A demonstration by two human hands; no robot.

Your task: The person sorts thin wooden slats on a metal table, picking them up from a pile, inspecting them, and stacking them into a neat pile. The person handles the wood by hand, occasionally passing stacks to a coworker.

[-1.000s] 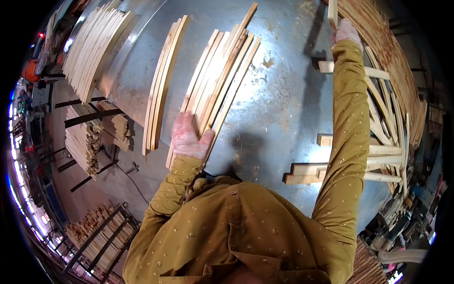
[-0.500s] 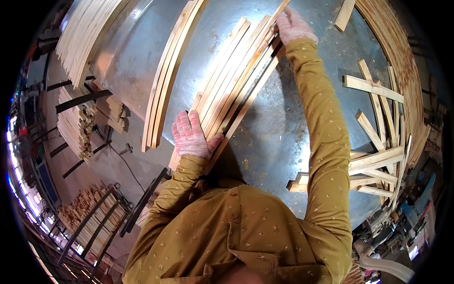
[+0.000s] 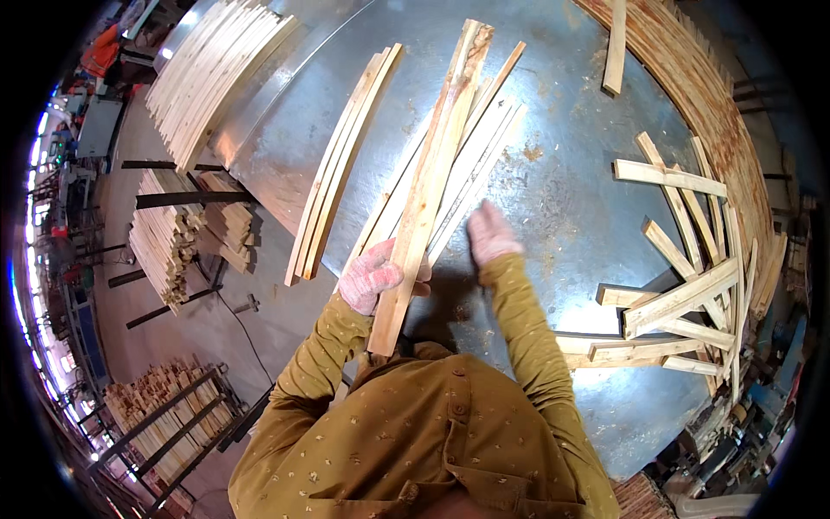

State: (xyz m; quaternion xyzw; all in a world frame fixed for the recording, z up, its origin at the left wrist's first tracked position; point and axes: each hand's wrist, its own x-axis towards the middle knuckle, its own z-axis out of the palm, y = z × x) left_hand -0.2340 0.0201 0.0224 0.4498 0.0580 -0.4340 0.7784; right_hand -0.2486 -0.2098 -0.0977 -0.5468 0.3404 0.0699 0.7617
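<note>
My left hand (image 3: 373, 278) is closed around a pale wooden strip (image 3: 428, 186) near its near end, and its thumb lies over the top face. The strip is raised at a slant above the metal table, with a dark, rough patch by its far end. Under it lie several more wooden strips (image 3: 471, 173), partly hidden. To the right of these, my right hand (image 3: 493, 233) is apart from the wood, slightly blurred, its fingers stretched out and holding nothing.
A few strips (image 3: 346, 164) lie side by side to the left. On the right is a crossed heap of short wooden pieces (image 3: 683, 303) beside a long wood stack (image 3: 718, 104). Stacked strips (image 3: 216, 78) stand far left; racks of wood (image 3: 169, 415) are below the table (image 3: 571, 208).
My right hand has come back from the strips' far ends toward my body. My left hand has taken hold of a strip and raised it off the others.
</note>
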